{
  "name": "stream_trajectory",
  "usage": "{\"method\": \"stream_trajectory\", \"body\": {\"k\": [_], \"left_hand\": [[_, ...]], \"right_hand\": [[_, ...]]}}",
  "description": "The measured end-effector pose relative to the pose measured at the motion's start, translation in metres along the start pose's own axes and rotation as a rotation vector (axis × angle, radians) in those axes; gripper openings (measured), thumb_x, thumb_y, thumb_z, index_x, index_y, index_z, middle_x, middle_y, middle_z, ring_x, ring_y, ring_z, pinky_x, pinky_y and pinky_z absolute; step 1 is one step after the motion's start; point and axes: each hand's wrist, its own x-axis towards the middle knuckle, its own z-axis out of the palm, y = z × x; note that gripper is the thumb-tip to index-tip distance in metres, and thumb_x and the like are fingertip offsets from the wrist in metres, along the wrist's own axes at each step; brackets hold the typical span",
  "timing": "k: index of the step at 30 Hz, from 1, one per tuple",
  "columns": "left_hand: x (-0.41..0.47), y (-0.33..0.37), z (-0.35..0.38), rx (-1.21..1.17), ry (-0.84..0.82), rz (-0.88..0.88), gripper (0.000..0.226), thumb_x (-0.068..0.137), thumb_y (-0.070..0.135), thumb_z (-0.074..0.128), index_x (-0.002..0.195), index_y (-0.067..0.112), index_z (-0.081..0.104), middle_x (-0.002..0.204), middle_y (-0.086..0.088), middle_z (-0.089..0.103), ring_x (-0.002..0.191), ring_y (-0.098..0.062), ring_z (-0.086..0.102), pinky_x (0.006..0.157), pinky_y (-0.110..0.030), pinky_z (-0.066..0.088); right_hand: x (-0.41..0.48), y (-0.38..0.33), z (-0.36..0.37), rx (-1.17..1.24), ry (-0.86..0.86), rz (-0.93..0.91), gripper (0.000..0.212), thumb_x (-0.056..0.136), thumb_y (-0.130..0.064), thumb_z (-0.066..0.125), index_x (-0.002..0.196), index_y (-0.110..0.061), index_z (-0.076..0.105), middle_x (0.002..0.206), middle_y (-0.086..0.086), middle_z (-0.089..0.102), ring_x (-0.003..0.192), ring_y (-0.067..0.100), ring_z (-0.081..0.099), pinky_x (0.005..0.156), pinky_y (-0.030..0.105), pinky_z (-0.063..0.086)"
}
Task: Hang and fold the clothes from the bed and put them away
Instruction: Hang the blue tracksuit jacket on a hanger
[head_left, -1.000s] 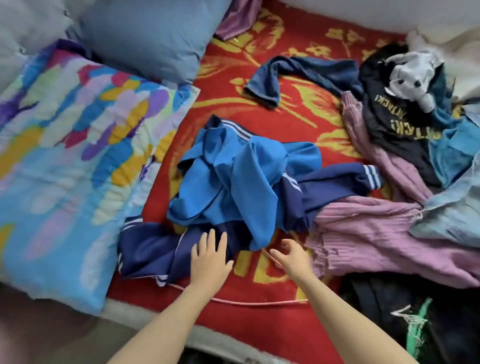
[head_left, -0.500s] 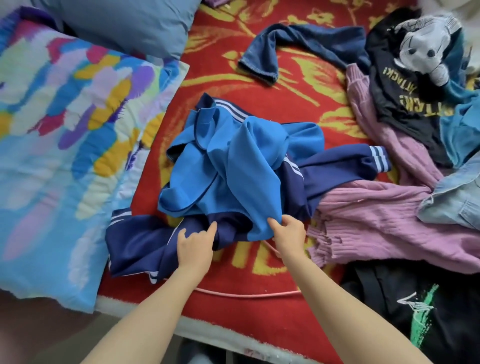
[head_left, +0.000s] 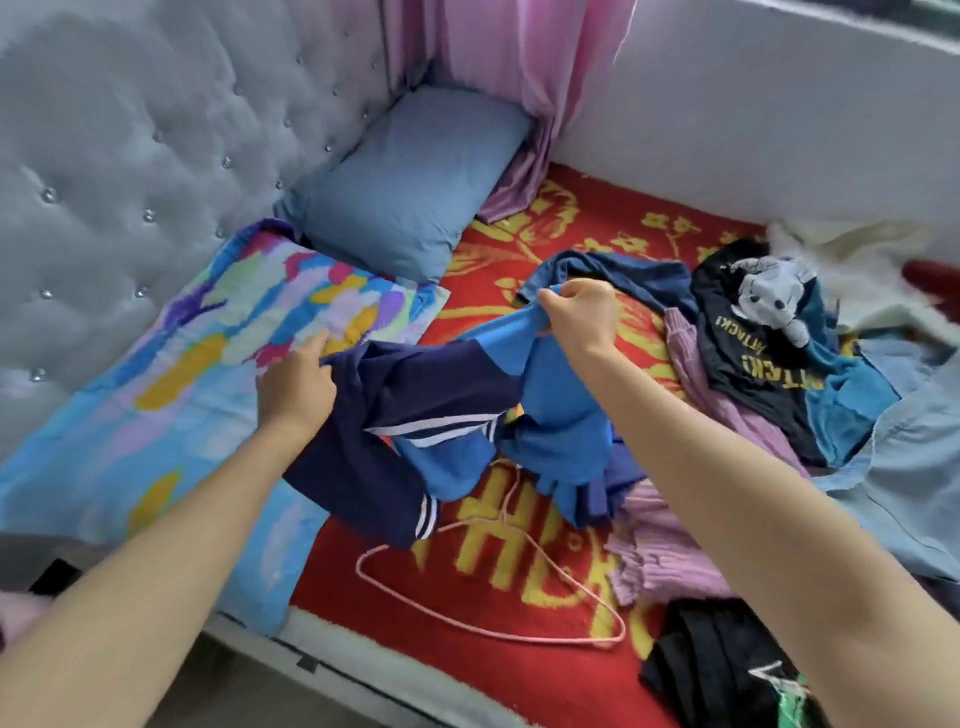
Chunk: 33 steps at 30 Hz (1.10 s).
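Jacket (head_left: 447, 395), blue and navy, is held lifted over the near-middle of the bed (head_left: 441, 654), its lower folds trailing onto the clothes at right. Navy fabric at the left edge is gripped by the left hand (head_left: 296, 387). A bright-blue edge, farther and higher, is pinched in the right hand (head_left: 579, 312) fingers. Fabric is judged light, soft and limp; it sags between the grips. Hold is best taken at collar or shoulder seams. A pink hanger (head_left: 571, 576) lies on the bed beneath, a striped cuff dangling over it.
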Motion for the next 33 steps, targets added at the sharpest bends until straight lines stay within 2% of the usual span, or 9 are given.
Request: {"method": "stream_trajectory", "body": {"k": [4,7,11,15,18,22,26,30,33], "left_hand": [[0.023,-0.024,-0.08,-0.01,0.156,-0.075,0.037,0.085,-0.004,0.049,0.121,0.001,0.058,0.112,-0.034,0.058,0.105,-0.051,0.051,0.085,-0.049,0.042],[0.025,-0.05,-0.102,0.116,0.149,-0.218,0.034,0.089,0.002,0.047,0.121,0.006,0.056,0.116,-0.032,0.056,0.108,-0.05,0.05,0.09,-0.048,0.04],[0.004,-0.068,-0.063,0.282,-0.003,-0.246,0.035,0.093,0.016,0.045,0.127,0.008,0.049,0.13,-0.025,0.049,0.119,-0.042,0.044,0.097,-0.048,0.036],[-0.033,-0.058,0.013,0.304,-0.251,-0.137,0.044,0.094,0.028,0.044,0.136,0.015,0.04,0.139,-0.013,0.04,0.127,-0.033,0.035,0.099,-0.044,0.033],[-0.056,-0.052,0.07,0.311,-0.37,-0.038,0.052,0.095,0.034,0.045,0.143,0.02,0.033,0.149,-0.008,0.032,0.134,-0.03,0.03,0.103,-0.042,0.031],[-0.08,-0.045,0.131,0.343,-0.51,0.074,0.054,0.096,0.035,0.042,0.146,0.023,0.028,0.153,-0.005,0.024,0.138,-0.025,0.023,0.106,-0.038,0.027],[-0.096,-0.039,0.183,0.38,-0.604,0.172,0.058,0.094,0.035,0.048,0.146,0.022,0.029,0.153,-0.006,0.025,0.138,-0.022,0.024,0.105,-0.037,0.028],[-0.096,-0.035,0.234,0.393,-0.621,0.375,0.079,0.046,0.033,0.09,0.118,0.014,0.066,0.123,-0.02,0.06,0.108,-0.034,0.06,0.078,-0.044,0.052],[-0.091,-0.03,0.267,0.454,-0.604,0.532,0.105,0.019,0.033,0.094,0.119,0.019,0.065,0.121,-0.021,0.061,0.108,-0.037,0.06,0.077,-0.05,0.053]], "right_hand": [[0.006,-0.067,0.023,0.055,-0.216,-0.065,0.034,0.084,-0.008,0.061,0.052,-0.003,0.051,0.054,0.008,0.05,0.049,0.016,0.057,0.052,0.03,0.049],[-0.005,-0.071,0.047,0.046,-0.471,-0.023,0.036,0.09,-0.016,0.057,0.092,0.02,0.057,0.071,0.009,0.044,0.06,0.016,0.041,0.046,0.022,0.029],[-0.033,-0.015,0.067,-0.094,-0.617,0.046,0.026,0.093,-0.019,0.056,0.082,0.003,0.061,0.061,0.004,0.038,0.053,0.013,0.03,0.035,0.015,0.022],[-0.064,0.071,0.082,-0.319,-0.711,0.145,0.02,0.09,-0.02,0.057,0.079,-0.005,0.062,0.065,0.005,0.045,0.062,0.018,0.037,0.056,0.027,0.03],[-0.085,0.133,0.082,-0.475,-0.722,0.223,0.03,0.089,-0.021,0.053,0.062,-0.012,0.044,0.064,0.006,0.044,0.064,0.02,0.042,0.055,0.03,0.028],[-0.104,0.198,0.079,-0.567,-0.628,0.296,0.036,0.087,-0.022,0.056,0.121,-0.01,0.057,0.122,0.011,0.059,0.115,0.029,0.052,0.086,0.031,0.04],[-0.107,0.247,0.078,-0.719,-0.55,0.246,0.049,0.086,-0.023,0.055,0.134,-0.015,0.045,0.133,0.012,0.047,0.123,0.032,0.042,0.096,0.037,0.039],[-0.087,0.281,0.074,-0.976,-0.546,0.112,0.068,0.084,-0.03,0.062,0.143,-0.018,0.032,0.144,0.008,0.035,0.129,0.029,0.036,0.094,0.038,0.04],[-0.076,0.302,0.075,-1.102,-0.582,-0.081,0.095,0.039,-0.034,0.092,0.125,-0.016,0.058,0.126,0.019,0.055,0.11,0.035,0.057,0.071,0.042,0.053]]}}
